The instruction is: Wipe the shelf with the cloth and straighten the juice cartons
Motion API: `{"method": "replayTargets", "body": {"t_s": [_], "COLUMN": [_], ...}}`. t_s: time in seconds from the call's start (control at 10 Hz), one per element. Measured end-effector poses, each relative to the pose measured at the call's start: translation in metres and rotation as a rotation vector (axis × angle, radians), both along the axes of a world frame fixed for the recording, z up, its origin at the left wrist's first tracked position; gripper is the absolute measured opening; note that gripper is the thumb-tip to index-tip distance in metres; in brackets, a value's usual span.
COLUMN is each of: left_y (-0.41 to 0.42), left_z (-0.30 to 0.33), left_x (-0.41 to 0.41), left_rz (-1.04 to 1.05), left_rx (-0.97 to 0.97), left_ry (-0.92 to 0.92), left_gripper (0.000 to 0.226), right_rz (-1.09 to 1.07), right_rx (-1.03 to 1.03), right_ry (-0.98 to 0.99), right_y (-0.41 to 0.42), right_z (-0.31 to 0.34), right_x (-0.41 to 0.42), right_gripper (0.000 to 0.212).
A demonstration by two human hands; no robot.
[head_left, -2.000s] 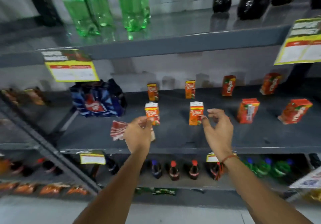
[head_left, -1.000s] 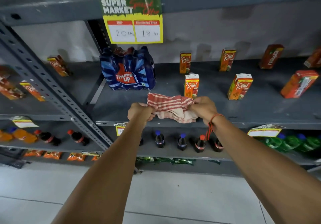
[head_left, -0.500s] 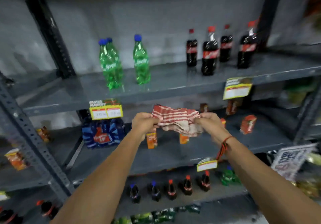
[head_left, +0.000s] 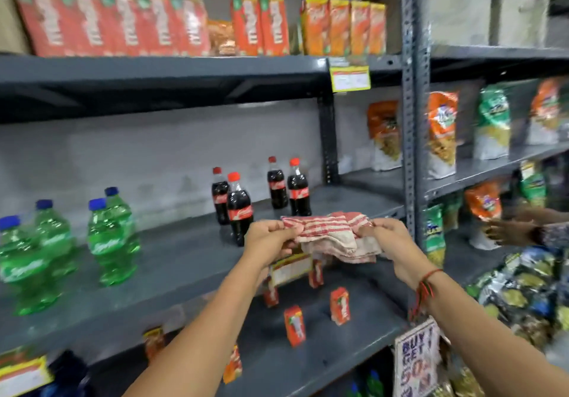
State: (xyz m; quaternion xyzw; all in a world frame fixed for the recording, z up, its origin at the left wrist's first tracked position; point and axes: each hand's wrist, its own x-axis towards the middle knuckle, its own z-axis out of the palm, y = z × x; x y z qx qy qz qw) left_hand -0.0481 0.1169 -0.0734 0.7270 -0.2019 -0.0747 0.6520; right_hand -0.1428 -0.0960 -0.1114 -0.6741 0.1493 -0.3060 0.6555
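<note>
Both hands (head_left: 329, 239) grip the cloth (head_left: 331, 235) before cola bottles (head_left: 239, 208), above juice cartons (head_left: 295, 325).

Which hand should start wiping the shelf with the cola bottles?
Probably the right hand. Both hands grip the striped cloth, but the left hand is right next to a cola bottle, while bare shelf lies beyond the right.

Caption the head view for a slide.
Both hands, left hand and right hand, hold a striped cloth before the cola bottles.
</note>
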Motion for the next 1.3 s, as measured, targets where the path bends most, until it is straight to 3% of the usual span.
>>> {"method": "replayTargets", "body": {"t_s": [0.2, 0.4, 0.5, 0.8, 1.0, 1.3], "left_y": [-0.108, -0.178, -0.193, -0.202, -0.188, -0.116], "left_z": [0.013, 0.001, -0.006, -0.010, -0.012, 0.000], "left_x": [0.013, 0.038, 0.055, 0.084, 0.078, 0.013], "left_rz": [0.066, 0.223, 0.277, 0.363, 0.378, 0.459], "left_rx": [-0.090, -0.036, 0.066, 0.422, 0.470, 0.483], "left_ry": [-0.014, -0.010, -0.039, -0.212, -0.272, -0.568], "left_gripper": [0.016, 0.022, 0.026, 0.027, 0.019, 0.021], "right_rz": [-0.180, -0.272, -0.273, -0.246, -0.309, -0.310], "right_rx": [-0.137, -0.314, -0.396, -0.671, -0.708, -0.819], "right_ry": [0.075, 0.200, 0.243, 0.502, 0.279, -0.036], "right_y": [-0.095, -0.149, -0.161, -0.175, -0.164, -0.078], "right_z": [0.033, 0.038, 0.039, 0.037, 0.030, 0.029], "right_x": [0.027, 0.073, 0.097, 0.132, 0.119, 0.060], "right_gripper": [0.018, 0.037, 0.037, 0.009, 0.050, 0.038]}}
